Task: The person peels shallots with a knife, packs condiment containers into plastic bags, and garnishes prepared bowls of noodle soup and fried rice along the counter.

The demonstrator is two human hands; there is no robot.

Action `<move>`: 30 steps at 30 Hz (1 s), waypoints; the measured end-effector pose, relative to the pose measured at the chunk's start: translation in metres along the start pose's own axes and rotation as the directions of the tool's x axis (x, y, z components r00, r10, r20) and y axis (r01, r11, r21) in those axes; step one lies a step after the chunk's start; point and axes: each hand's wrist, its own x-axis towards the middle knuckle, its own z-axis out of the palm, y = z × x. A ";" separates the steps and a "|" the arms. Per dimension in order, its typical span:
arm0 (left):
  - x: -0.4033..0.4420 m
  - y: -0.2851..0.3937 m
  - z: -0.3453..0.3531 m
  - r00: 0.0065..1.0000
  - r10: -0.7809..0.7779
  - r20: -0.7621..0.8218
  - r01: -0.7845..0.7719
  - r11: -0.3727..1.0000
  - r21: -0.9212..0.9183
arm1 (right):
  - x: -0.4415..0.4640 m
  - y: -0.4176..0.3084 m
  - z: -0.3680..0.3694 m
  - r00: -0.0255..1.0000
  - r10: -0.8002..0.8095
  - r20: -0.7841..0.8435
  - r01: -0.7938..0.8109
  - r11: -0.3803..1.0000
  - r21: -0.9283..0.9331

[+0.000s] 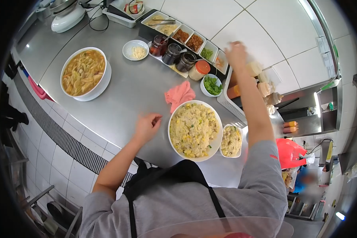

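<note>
My left hand (148,126) hovers over the steel counter, left of the large fried rice bowl, its fingers curled in and nothing visible in them. Stretched out to the far right, my right hand (237,54) is beside the end of the condiment tray, near the compartment with pale orange shreds (221,62); motion blurs its fingers. Fried rice with egg and green bits (194,129) fills a big white bowl (215,147) close to my body. Touching or nearly touching its right side is a small white dish of fried rice (231,141). A crumpled pink cloth (179,95) lies behind the bowl.
A bowl of noodle soup (83,73) stands on a plate at left. Along the wall are a plate of chopped garlic-like bits (138,51), dark jars (171,54), a red-lidded jar (199,70), chopped greens (212,85) and a basket of sauce bottles (234,92). Another person (305,178) is at far right.
</note>
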 end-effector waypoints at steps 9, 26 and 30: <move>-0.002 0.010 -0.003 1.000 -0.004 0.001 0.004 0.999 -0.033 | 0.023 -0.051 0.050 0.774 0.031 0.632 -0.093 0.993 0.066; -0.005 0.003 0.006 0.998 0.051 -0.031 -0.052 0.998 -0.028 | -0.014 -0.007 0.050 0.634 0.225 0.740 -0.755 0.387 0.529; -0.003 0.006 0.004 0.999 0.044 -0.028 -0.045 0.999 -0.025 | -0.026 -0.002 0.028 0.622 0.236 0.747 -0.782 0.136 0.608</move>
